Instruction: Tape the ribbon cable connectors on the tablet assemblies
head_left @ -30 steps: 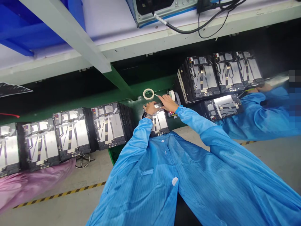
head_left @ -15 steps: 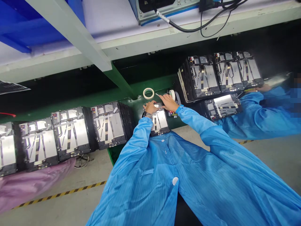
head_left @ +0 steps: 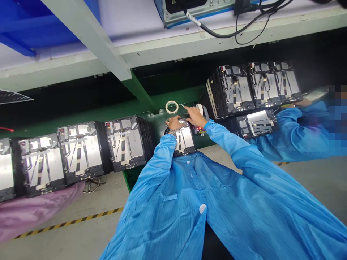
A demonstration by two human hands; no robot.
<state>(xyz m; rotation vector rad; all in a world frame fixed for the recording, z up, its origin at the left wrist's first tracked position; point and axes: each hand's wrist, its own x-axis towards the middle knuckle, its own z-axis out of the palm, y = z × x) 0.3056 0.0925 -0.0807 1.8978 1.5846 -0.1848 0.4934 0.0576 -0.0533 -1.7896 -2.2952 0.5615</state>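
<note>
Green workbench surface (head_left: 141, 109) carries rows of open tablet units (head_left: 81, 153) at left and upper right of frame; a co-worker's blue sleeve (head_left: 295, 133) shows at right. At centre, a single tablet unit (head_left: 184, 139) lies directly before the person. Left hand (head_left: 173, 123) rests open on its top edge. Right hand (head_left: 195, 117) extends toward a thin white strip (head_left: 182, 104); pinch unconfirmed. Masking tape roll (head_left: 171, 107) lies just above. Recommended: hold unit flat, strip taut.
</note>
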